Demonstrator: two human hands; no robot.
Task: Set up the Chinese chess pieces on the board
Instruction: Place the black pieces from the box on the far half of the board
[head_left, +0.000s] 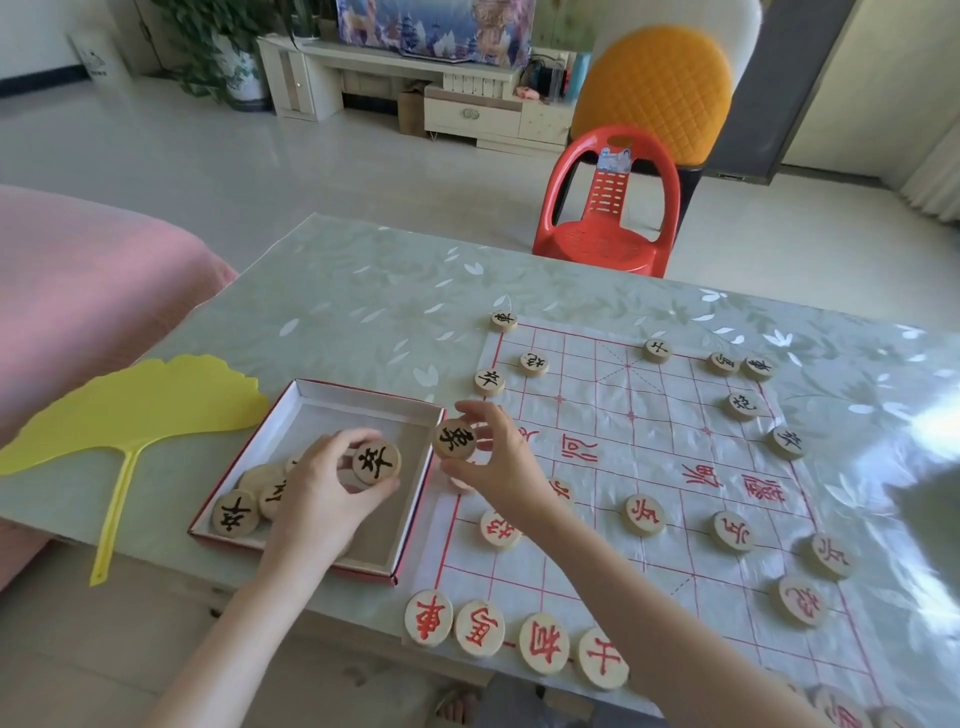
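Discs (644, 514) of hard, light wood, I think, best pinched by the rim. My left hand (322, 488) holds one black piece (376, 461) in curled fingers (343, 441) over the box (358, 395). My right hand (501, 457) pinches another black piece (455, 439) at the board (675, 415) edge, nine o'clock.

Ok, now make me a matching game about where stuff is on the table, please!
1 fan
2 chair
3 box
4 left hand

a on the floor past the table
b pinching a black-lettered piece over the box
c flat on the table, left of the box
d between fan and board, holding loose pieces

Pairs: 1-c, 2-a, 3-d, 4-b.
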